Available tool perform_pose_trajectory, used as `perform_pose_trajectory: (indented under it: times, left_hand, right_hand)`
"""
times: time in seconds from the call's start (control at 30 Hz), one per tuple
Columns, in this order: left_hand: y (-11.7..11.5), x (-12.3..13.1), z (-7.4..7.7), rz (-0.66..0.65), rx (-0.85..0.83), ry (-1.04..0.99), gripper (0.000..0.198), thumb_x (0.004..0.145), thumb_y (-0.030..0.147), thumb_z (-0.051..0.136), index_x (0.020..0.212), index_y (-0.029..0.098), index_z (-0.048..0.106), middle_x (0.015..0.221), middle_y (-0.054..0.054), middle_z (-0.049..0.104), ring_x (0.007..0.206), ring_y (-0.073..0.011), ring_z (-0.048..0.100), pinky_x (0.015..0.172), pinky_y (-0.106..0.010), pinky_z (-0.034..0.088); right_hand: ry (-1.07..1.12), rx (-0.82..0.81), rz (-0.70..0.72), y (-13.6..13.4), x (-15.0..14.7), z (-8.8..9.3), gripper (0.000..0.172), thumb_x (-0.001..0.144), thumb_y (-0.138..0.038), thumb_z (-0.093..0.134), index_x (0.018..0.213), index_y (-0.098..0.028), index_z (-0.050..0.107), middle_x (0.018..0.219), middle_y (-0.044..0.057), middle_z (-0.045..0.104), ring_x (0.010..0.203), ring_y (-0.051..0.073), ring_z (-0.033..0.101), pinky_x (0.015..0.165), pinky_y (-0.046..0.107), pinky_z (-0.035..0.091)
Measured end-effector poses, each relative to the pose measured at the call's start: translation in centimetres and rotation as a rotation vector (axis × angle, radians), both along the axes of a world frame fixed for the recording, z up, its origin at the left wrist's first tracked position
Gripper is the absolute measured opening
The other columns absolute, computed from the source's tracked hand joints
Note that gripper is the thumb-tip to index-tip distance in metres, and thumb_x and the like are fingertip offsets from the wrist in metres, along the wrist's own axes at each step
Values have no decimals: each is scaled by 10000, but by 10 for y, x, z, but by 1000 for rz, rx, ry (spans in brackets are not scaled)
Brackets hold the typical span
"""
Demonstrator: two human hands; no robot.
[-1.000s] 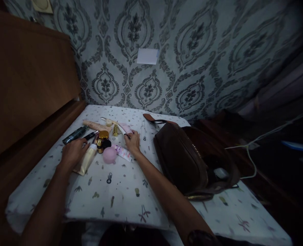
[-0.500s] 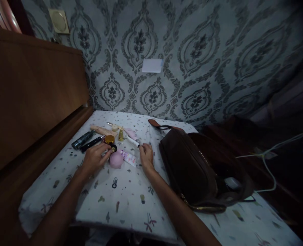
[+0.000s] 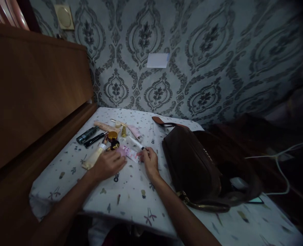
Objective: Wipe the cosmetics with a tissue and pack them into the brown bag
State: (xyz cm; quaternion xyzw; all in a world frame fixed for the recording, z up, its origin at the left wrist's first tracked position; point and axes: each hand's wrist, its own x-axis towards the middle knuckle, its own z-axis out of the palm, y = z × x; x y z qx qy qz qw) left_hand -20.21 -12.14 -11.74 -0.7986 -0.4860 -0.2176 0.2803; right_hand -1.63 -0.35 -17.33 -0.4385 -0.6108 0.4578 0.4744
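Note:
My left hand (image 3: 111,162) is closed over a pink round item (image 3: 121,149), hiding most of it; the fingers are slightly blurred. My right hand (image 3: 150,160) pinches the black end of a slim white pen-like stick (image 3: 136,141). Between the hands lies a small white and pink printed tube (image 3: 132,154). Just beyond my left hand are a black and gold round item (image 3: 114,145) and a gold-lidded jar (image 3: 112,136). A pale cream tube with a white cap (image 3: 95,158) lies beside my left wrist.
A dark green tube (image 3: 87,134), a black tube (image 3: 95,139), a beige tube (image 3: 105,127), a pink tube (image 3: 135,132) and a small gold bottle (image 3: 124,132) lie behind. A dark brown bag (image 3: 189,164) stands at right. A wooden cabinet (image 3: 38,85) borders the left.
My left hand has moved right and toward me, from the black and gold item onto the pink round one, uncovering the cream tube. The right hand still holds the white stick. The view has shifted slightly.

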Motion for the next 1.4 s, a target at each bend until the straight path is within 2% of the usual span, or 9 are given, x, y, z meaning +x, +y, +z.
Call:
perform_pose_trajectory:
  times: [0.1,0.2,0.37,0.6,0.83,0.97,1.1,1.27,1.4]
  left_hand:
    - [0,13,-13,-39,-55,92,167,1004,265,486,983,208,642,758,-13,617,721,-158,590,627,-296,432]
    - [1,16,-19,38,-146,137,126,983,208,509,969,200,633,792,-33,632,761,-178,600,631,-311,430]
    - [3,8,-17,144,-209,131,116,947,133,533,946,173,642,841,-61,653,783,-207,602,644,-333,432]
    - [2,8,-16,225,-232,75,170,960,147,509,991,181,673,869,-83,659,805,-223,603,679,-345,451]
    - [3,12,-13,189,-184,-46,281,1015,308,460,883,175,668,805,-57,658,778,-192,630,686,-306,453]
    - [-1,18,-6,160,-198,-226,252,1011,325,450,953,164,634,853,-53,664,799,-194,640,720,-304,476]
    - [-11,23,-4,160,-311,-252,204,973,305,488,1049,157,606,935,-68,660,862,-213,651,750,-319,502]
    - [-13,27,-8,332,-430,-106,312,971,251,459,1231,142,591,1071,-115,673,995,-259,660,706,-334,516]
    - [-7,37,3,430,-528,5,361,988,211,414,1307,138,566,1119,-138,678,1033,-280,660,696,-341,522]
  right_hand:
    - [69,-74,46,-2,-3,-1,328,844,-547,510,840,-219,508,649,4,663,457,149,588,458,271,490]
    - [121,-117,79,-5,-4,0,340,842,-560,541,852,-222,505,689,-1,655,536,157,643,482,269,526]
    - [168,-137,124,-8,-5,1,345,834,-554,595,849,-216,527,699,-2,638,607,169,670,523,284,559]
    - [272,-131,173,-9,-11,2,325,861,-539,566,838,-220,511,873,34,644,829,185,706,731,350,620]
    - [242,-71,162,-8,-11,1,258,886,-477,533,880,-218,537,744,-2,656,630,138,645,635,282,561]
    - [238,-30,190,-13,-9,8,242,862,-460,570,876,-220,542,750,-1,661,617,141,633,589,268,523]
    - [195,29,232,-22,6,14,184,875,-404,575,881,-223,546,746,1,664,642,147,634,610,271,506]
    - [76,110,270,-32,34,17,129,907,-339,535,955,-221,551,815,22,690,742,170,688,672,290,539]
    - [46,113,240,-33,41,16,115,900,-311,534,977,-226,546,831,23,708,767,180,707,703,308,563]
